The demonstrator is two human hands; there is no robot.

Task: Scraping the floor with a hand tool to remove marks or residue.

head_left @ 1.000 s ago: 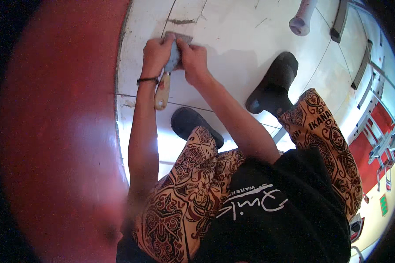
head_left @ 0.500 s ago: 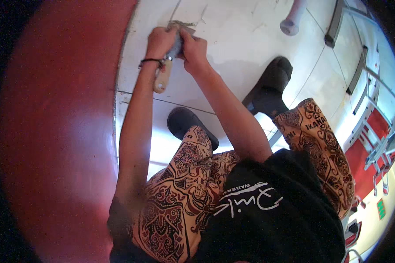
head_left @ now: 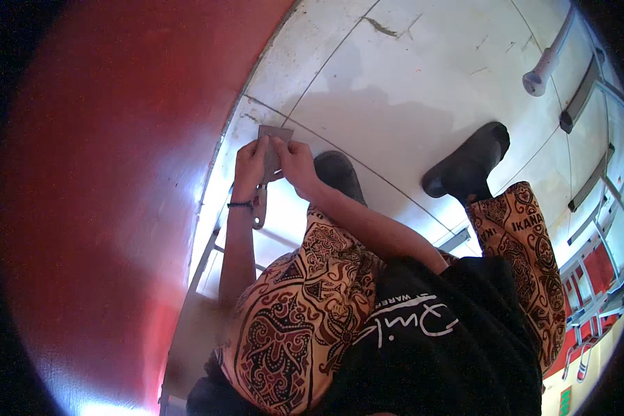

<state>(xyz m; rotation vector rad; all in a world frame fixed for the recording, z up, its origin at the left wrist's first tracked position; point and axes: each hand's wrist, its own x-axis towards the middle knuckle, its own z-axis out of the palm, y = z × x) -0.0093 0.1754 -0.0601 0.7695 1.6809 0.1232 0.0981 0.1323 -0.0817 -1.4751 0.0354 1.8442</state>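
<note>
Gripping a scraper [head_left: 269,163] with both hands, the person presses its flat, squared metal blade against the foot of the red wall [head_left: 118,194], right where the wall meets the pale tiled floor [head_left: 409,90]. The blade looks dull grey and thin; a pale handle runs back from it below the wrist, away from the wall. The left hand [head_left: 248,166] is curled tight around the handle, a dark band on its wrist. The right hand [head_left: 295,163] is closed narrow, fingers pinching the blade's back just beside the left. The wall is smooth and glossy; the floor tiles are scuffed with thin joints. Two dark rounded shoes [head_left: 468,163] stand on the floor further from the wall than the scraper.
</note>
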